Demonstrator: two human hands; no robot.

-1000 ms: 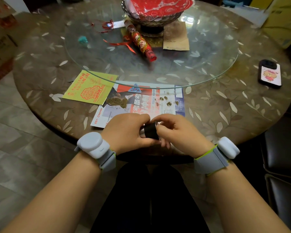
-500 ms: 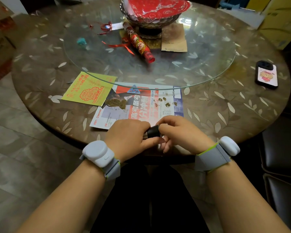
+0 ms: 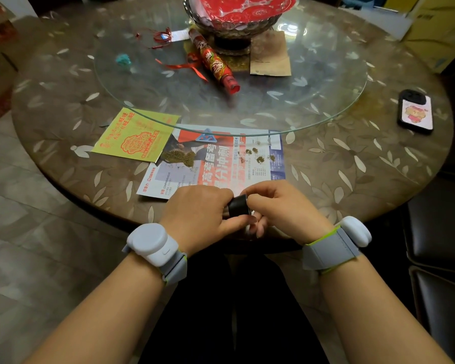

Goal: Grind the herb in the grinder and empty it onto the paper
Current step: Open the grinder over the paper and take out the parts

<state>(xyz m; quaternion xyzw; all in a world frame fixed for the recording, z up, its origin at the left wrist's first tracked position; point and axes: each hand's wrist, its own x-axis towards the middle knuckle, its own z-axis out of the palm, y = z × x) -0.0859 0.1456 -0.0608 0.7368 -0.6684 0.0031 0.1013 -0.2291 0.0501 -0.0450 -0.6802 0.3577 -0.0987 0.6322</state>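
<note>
- Compared with a second ago, the two hands are sitting a little closer to the paper's near edge, and more of the black side of the grinder (image 3: pixel 239 208) is showing between them; the finger positions are slightly different, which I judge as a twisting motion going on.
- For the task this is meaning that the grinding step is still in hand; the emptying is not yet begun for this load, I think.
- The left hand (image 3: pixel 202 211) is closing its grip around one end of the grinder, fingers curled over the top and thumb passing under it.
- The right hand (image 3: pixel 279 207) is pinching the other end, with fingers curled tightly; no gap is showing between the fingers and the grinder.
- The grinder is lying on its side between the two grips, held above the near edge of the bench (image 3: pixel 352 164), not resting on it as far as I can tell.
- Just beyond the grip, the paper (image 3: pixel 221 164) is lying flat on the bench; further beyond and to the left of the grip a pile of ground herb (image 3: pixel 180 157) is already resting on it, and beyond the right grip some loose herb pieces (image 3: pixel 258 155) are waiting.
- Whether herb is inside the grinder now is hidden.
</note>
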